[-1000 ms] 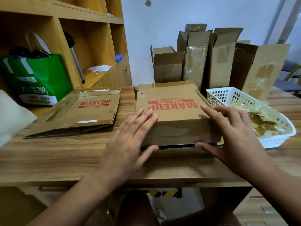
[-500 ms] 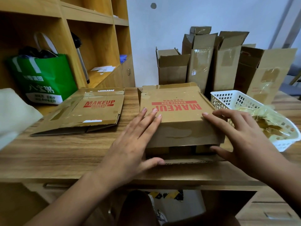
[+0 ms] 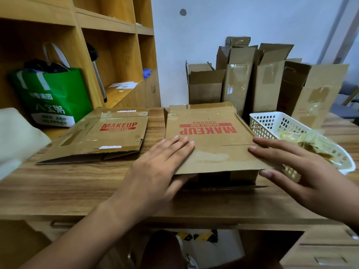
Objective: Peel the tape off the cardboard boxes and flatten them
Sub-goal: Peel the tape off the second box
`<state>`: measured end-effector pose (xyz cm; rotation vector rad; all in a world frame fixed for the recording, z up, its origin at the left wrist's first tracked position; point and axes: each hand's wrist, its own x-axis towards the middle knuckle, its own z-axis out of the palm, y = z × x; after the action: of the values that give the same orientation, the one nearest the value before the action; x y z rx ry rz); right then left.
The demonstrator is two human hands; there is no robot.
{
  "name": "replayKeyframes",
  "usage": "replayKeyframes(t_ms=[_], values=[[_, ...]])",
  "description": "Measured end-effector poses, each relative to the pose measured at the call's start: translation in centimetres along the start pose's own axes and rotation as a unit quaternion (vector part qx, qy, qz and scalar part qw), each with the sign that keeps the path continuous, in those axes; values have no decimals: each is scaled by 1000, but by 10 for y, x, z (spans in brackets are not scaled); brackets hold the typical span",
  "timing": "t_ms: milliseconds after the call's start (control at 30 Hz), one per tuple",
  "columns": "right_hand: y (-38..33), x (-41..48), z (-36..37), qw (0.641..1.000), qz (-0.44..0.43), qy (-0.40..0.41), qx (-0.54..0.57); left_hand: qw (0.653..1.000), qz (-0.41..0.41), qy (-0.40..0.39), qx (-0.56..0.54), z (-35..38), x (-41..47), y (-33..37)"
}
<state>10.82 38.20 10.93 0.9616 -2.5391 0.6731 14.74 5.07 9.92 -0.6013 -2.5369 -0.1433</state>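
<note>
Left hand (image 3: 155,171) flat on the MAKEUP box (image 3: 209,148), fingers straight, thumb tucked under its front edge. Right hand (image 3: 310,175) spread open along its right edge. Box half-squashed on the table (image 3: 77,187), touching the white basket (image 3: 266,125), to its left.

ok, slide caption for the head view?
Left hand and right hand press a MAKEUP box down on the desk, flattened box and tape basket alongside.
</note>
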Motion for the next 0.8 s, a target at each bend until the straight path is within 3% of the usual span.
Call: replayKeyframes(t_ms=[233,333,533,633,800], values=[[-4,11,-3,997,36,27,56,995,-7,23,-96,-15,14,-2],[-8,13,2,989,76,76,101,992,-37,14,-117,-22,21,-3],[-18,-6,46,929,165,250,217,991,-55,4,-123,-24,28,2],[-21,-16,75,895,229,291,248,992,-54,5,-112,-23,27,4],[-33,1,89,893,298,247,229,992,-60,20,-112,-22,30,7]])
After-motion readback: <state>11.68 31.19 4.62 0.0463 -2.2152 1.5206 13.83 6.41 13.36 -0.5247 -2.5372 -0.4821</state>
